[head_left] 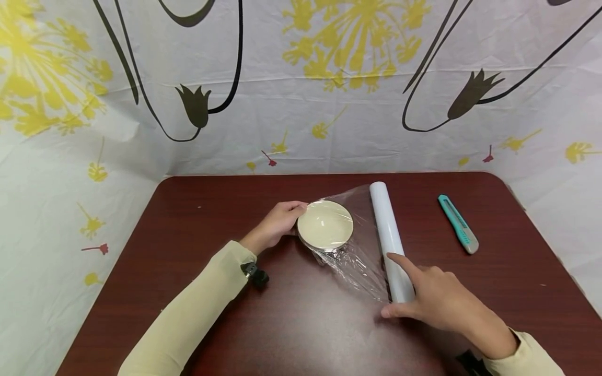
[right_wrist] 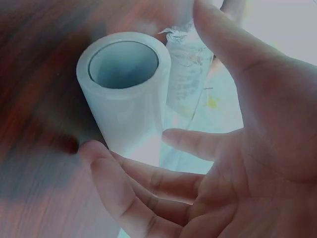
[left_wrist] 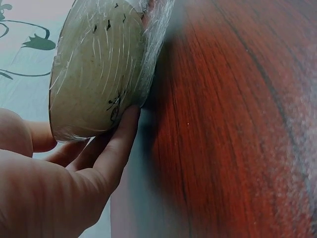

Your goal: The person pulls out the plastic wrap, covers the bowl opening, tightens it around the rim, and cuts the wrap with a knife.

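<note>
A cream bowl [head_left: 325,224] sits near the middle of the table, with clear cling film stretched over its mouth. My left hand [head_left: 278,222] grips the bowl's left side, thumb at the rim and fingers beneath. In the left wrist view, wrinkled film covers the outer wall of the bowl [left_wrist: 91,74], which bears small dark markings. A sheet of cling film [head_left: 359,263] runs from the bowl to the white cling film roll [head_left: 386,222] at its right. My right hand [head_left: 437,295] spreads over the roll's near end, index finger along it and thumb held apart.
A teal and grey utility knife [head_left: 458,224] lies on the table right of the roll. The dark red wooden table [head_left: 226,198] meets a white patterned cloth [head_left: 263,115] along its back edge.
</note>
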{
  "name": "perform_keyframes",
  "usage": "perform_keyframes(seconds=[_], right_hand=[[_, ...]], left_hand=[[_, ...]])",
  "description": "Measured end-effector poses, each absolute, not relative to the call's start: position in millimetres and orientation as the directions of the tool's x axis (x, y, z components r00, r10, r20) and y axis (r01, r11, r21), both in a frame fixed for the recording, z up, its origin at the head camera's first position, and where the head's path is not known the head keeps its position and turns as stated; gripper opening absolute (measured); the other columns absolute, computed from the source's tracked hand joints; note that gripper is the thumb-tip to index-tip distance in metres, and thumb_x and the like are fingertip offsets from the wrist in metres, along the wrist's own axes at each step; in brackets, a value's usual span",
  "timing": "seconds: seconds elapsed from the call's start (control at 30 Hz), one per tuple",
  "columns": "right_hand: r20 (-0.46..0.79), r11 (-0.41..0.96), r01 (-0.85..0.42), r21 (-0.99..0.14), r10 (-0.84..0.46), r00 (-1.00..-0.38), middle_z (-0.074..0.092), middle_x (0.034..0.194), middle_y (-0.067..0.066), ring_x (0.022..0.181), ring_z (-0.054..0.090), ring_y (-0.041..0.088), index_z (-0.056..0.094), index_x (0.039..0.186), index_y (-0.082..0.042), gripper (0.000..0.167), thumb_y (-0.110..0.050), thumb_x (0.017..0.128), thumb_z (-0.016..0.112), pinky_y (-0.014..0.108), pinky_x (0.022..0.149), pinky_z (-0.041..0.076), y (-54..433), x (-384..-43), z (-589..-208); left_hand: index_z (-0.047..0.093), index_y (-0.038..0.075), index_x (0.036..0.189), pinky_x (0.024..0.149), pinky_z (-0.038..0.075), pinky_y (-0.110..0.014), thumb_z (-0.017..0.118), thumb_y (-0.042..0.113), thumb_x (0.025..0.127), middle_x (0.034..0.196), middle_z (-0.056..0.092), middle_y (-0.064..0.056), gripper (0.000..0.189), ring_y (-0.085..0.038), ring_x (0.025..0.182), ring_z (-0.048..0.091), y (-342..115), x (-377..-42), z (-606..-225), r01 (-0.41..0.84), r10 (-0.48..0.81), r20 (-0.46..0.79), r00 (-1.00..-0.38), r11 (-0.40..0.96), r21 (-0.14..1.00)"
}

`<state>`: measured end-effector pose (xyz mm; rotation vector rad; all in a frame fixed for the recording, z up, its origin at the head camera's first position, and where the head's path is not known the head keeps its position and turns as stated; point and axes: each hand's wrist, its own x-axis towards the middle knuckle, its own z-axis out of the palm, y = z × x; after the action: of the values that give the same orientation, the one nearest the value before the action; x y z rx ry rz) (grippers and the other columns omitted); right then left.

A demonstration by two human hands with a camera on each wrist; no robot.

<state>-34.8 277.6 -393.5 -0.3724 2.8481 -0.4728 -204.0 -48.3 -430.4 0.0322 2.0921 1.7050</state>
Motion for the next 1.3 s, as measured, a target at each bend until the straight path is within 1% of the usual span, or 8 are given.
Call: perform_keyframes(seconds=[0.13, 0.27, 0.4, 0.53, 0.63, 0.7, 0.97, 1.3], right_hand=[[-0.152, 0.911, -0.206, -0.357, -0.275, -0.949, 0.068, 0.086, 0.001, 0.077, 0.065, 0.022, 0.052, 0.158, -0.009, 0.107, -0.075, 0.081, 0.085, 0.053, 0.068, 0.057, 279.1, -40.7, -386.8], [-0.05, 0.912, -0.197, -0.359, -0.23, -0.972, 0.064, 0.08, -0.008, 0.07, 0.061, 0.012, 0.064, 0.142, -0.002, 0.078, -0.064, 0.096, 0.079, 0.046, 0.063, 0.053, 292.4, -56.9, -382.2], [0.015, 0.929, -0.151, -0.338, -0.155, -0.988, 0.075, 0.088, 0.003, 0.075, 0.068, 0.023, 0.073, 0.126, 0.003, 0.054, -0.047, 0.105, 0.073, 0.053, 0.065, 0.054, 326.9, -78.6, -384.6], [0.024, 0.936, -0.063, -0.347, -0.059, -0.998, 0.075, 0.086, 0.011, 0.071, 0.063, 0.029, 0.073, 0.125, 0.007, 0.041, -0.029, 0.107, 0.072, 0.046, 0.056, 0.046, 366.7, -95.6, -390.4], [0.024, 0.934, -0.006, -0.357, 0.003, -1.0, 0.075, 0.088, 0.018, 0.071, 0.062, 0.031, 0.07, 0.127, 0.011, 0.038, -0.02, 0.106, 0.07, 0.039, 0.053, 0.042, 390.9, -105.2, -394.4], [0.025, 0.936, 0.017, -0.352, 0.028, -0.999, 0.076, 0.099, 0.026, 0.08, 0.066, 0.038, 0.069, 0.127, 0.013, 0.038, -0.018, 0.104, 0.07, 0.04, 0.055, 0.045, 403.5, -110.3, -396.6], [-0.09, 0.929, 0.118, -0.351, 0.092, -0.992, 0.067, 0.116, 0.039, 0.099, 0.059, 0.054, 0.063, 0.132, 0.017, 0.047, -0.021, 0.105, 0.066, 0.057, 0.069, 0.049, 425.2, -120.8, -405.9], [-0.182, 0.913, 0.172, -0.37, 0.111, -0.977, 0.066, 0.114, 0.039, 0.099, 0.058, 0.055, 0.057, 0.134, 0.022, 0.057, -0.023, 0.102, 0.069, 0.06, 0.072, 0.052, 433.8, -126.9, -413.8]], left_hand=[[0.066, 0.003, 0.15, 0.074, 0.06, -0.031, 0.051, 0.02, 0.119, 0.132, 0.073, -0.015, 0.039, -0.014, 0.091, 0.067, -48.4, -204.2, -431.1, -0.244, 0.293, -0.312, -0.904, 0.244, 0.938], [0.066, 0.003, 0.15, 0.076, 0.06, -0.031, 0.051, 0.021, 0.119, 0.132, 0.073, -0.014, 0.039, -0.014, 0.093, 0.067, -47.9, -204.7, -431.3, -0.241, 0.295, -0.308, -0.904, 0.242, 0.94], [0.066, 0.003, 0.151, 0.076, 0.061, -0.031, 0.052, 0.022, 0.119, 0.131, 0.073, -0.014, 0.04, -0.014, 0.093, 0.067, -47.5, -204.1, -431.1, -0.25, 0.297, -0.315, -0.901, 0.235, 0.939], [0.066, 0.002, 0.15, 0.075, 0.061, -0.03, 0.052, 0.022, 0.119, 0.128, 0.073, -0.014, 0.039, -0.014, 0.091, 0.067, -47.7, -203.3, -431.9, -0.251, 0.298, -0.314, -0.902, 0.232, 0.94], [0.066, 0.002, 0.15, 0.074, 0.061, -0.03, 0.052, 0.021, 0.119, 0.127, 0.073, -0.014, 0.039, -0.013, 0.09, 0.067, -48.2, -203.1, -432.8, -0.252, 0.299, -0.312, -0.902, 0.222, 0.942], [0.066, 0.001, 0.15, 0.074, 0.061, -0.03, 0.052, 0.021, 0.119, 0.127, 0.073, -0.014, 0.039, -0.013, 0.089, 0.067, -48.8, -203.1, -433.7, -0.253, 0.301, -0.31, -0.902, 0.215, 0.943], [0.066, 0.001, 0.15, 0.075, 0.061, -0.031, 0.052, 0.021, 0.119, 0.127, 0.074, -0.014, 0.04, -0.013, 0.089, 0.067, -50.6, -202.5, -435.1, -0.253, 0.304, -0.308, -0.901, 0.209, 0.945], [0.065, 0.001, 0.151, 0.077, 0.062, -0.032, 0.052, 0.023, 0.119, 0.129, 0.074, -0.015, 0.041, -0.013, 0.091, 0.069, -51.5, -201.8, -435.3, -0.22, 0.329, -0.278, -0.902, 0.205, 0.954]])
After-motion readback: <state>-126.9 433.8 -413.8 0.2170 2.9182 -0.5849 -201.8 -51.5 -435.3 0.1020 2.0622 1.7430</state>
